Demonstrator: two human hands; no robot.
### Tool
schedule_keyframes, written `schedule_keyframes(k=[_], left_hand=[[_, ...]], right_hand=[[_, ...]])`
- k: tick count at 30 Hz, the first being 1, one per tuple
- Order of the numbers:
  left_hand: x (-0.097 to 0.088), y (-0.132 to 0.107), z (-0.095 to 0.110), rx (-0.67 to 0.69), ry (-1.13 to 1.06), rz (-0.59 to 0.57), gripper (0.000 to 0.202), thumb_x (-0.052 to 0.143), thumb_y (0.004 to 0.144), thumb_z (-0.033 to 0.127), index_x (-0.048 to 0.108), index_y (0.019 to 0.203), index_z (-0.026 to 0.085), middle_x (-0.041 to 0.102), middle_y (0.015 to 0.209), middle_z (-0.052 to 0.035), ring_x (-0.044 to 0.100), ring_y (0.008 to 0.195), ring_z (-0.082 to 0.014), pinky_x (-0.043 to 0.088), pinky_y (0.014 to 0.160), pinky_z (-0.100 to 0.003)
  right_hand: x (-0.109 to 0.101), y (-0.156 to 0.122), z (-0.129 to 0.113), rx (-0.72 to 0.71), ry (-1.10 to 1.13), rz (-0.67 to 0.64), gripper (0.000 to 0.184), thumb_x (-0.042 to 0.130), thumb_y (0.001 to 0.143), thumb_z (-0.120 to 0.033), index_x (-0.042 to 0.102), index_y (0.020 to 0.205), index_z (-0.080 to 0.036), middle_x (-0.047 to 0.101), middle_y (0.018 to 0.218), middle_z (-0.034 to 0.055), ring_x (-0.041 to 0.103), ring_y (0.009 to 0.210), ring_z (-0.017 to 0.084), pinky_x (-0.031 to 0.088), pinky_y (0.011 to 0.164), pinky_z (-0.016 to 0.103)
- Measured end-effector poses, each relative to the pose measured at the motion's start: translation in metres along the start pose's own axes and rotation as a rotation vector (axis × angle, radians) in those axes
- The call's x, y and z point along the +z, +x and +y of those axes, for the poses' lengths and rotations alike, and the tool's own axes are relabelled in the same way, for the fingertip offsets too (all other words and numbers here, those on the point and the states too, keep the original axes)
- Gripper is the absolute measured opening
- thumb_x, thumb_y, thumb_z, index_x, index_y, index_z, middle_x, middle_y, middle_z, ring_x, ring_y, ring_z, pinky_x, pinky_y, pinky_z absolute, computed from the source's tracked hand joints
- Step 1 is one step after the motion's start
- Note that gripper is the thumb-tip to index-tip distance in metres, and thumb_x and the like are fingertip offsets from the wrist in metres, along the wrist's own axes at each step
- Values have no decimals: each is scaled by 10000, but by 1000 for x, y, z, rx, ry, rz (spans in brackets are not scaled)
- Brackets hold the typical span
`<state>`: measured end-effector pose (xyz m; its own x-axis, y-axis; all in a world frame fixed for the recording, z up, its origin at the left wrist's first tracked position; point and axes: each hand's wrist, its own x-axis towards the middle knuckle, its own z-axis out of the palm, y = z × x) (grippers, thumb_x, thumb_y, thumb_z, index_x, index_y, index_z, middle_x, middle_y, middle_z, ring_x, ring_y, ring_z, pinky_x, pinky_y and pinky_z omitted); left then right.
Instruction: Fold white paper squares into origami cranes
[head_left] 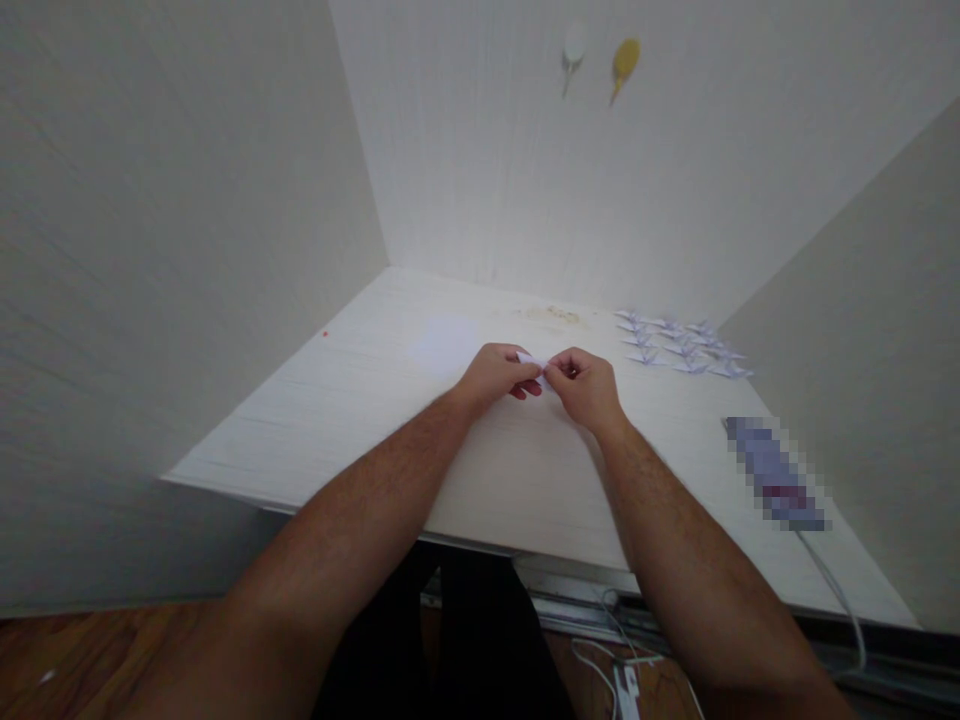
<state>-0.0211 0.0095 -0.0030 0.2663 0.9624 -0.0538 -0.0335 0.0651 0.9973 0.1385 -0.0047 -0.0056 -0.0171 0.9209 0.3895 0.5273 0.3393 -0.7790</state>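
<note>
Both hands meet over the middle of the desk (360, 430), a little nearer its far edge than its near one. The left hand (495, 375) and the right hand (589, 390) are each pinched on a small piece of pale paper (531, 361), which is held between them just above the desk top. The left fingers curl under it with the thumb on top. The right fingertips close on its right end, knuckles turned toward the camera. Only a small white strip of the paper shows between the two hands; its shape cannot be told. Both forearms reach in over the near edge.

Just left of the hands, toward the far edge, a pale sheet (444, 343) lies flat on the desk. In the far right corner a cluster of small folded cranes (679, 345) stands in rows, well apart from the hands. Along the right edge lies a long pixelated object (776, 473), with a cable (836, 585) running from its near end off the desk. A brownish stain (555, 314) marks the far edge. On the wall above hang a white hook (574, 45) and a yellow hook (625, 60) side by side
</note>
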Motion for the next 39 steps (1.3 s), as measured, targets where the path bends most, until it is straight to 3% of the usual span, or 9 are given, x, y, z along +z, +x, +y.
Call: schedule_keyframes(k=[7, 17, 24, 31, 39], left_hand=[[3, 1, 0, -37, -28, 6, 115, 677, 669, 219, 622, 683, 119, 662, 608, -81, 678, 591, -201, 495, 496, -263], [11, 0, 0, -96, -166, 122, 83, 670, 653, 167, 600, 676, 129, 655, 593, -68, 668, 568, -182, 521, 538, -274], [12, -1, 1, -72, -189, 107, 63, 658, 686, 150, 609, 681, 109, 661, 606, -72, 657, 558, -158, 536, 559, -265], [11, -2, 2, -65, -186, 103, 74, 644, 712, 153, 617, 664, 104, 666, 612, -70, 655, 557, -143, 535, 562, -244], [10, 0, -1, -37, -239, 111, 156, 707, 699, 227, 613, 672, 106, 672, 624, -79, 672, 592, -163, 542, 580, -255]], right_hand=[[1, -2, 1, -32, -32, 23, 123, 619, 733, -281, 674, 720, -172, 637, 614, 2, 533, 542, 119, 391, 519, 239], [1, -2, 10, -317, -232, -3, 165, 560, 833, -254, 719, 807, -219, 718, 792, 35, 648, 743, 168, 479, 711, 289], [-3, 0, 11, -386, -307, -7, 172, 556, 848, -241, 726, 831, -223, 732, 835, 40, 658, 777, 172, 492, 752, 297], [-6, 2, 15, -541, -285, 7, 204, 535, 837, -174, 726, 898, -210, 742, 874, 46, 675, 819, 184, 520, 767, 310], [-6, 4, 16, -573, -308, -29, 263, 520, 811, -122, 725, 950, -209, 743, 961, 53, 671, 888, 192, 531, 829, 334]])
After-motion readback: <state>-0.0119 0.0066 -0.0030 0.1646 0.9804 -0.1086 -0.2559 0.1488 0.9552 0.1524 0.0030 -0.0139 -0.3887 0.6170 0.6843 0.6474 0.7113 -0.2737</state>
